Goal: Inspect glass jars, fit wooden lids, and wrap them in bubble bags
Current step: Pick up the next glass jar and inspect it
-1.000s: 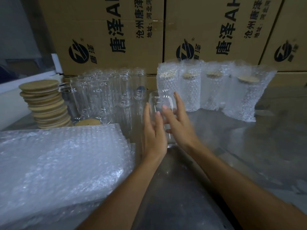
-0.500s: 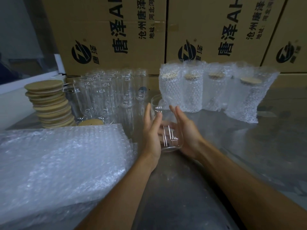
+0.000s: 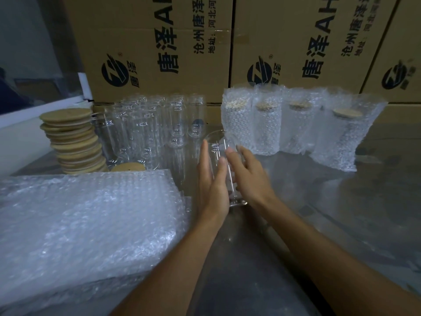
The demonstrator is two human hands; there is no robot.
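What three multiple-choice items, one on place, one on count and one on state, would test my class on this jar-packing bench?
1. Where is the stack of round wooden lids?
A. far left of the bench
B. beside the right forearm
C. on top of the cardboard cartons

2. How many bubble-wrapped lidded jars stand at the back right?
A. two
B. four
C. seven

3. What state is the clear glass jar between the left hand and right hand in?
A. wrapped
B. lidded
C. open-topped, unwrapped

Answers:
1 A, the lids sit left of the bare clear glass jars.
2 B, four wrapped packs stand in a row.
3 C, its rim is bare, with no lid.
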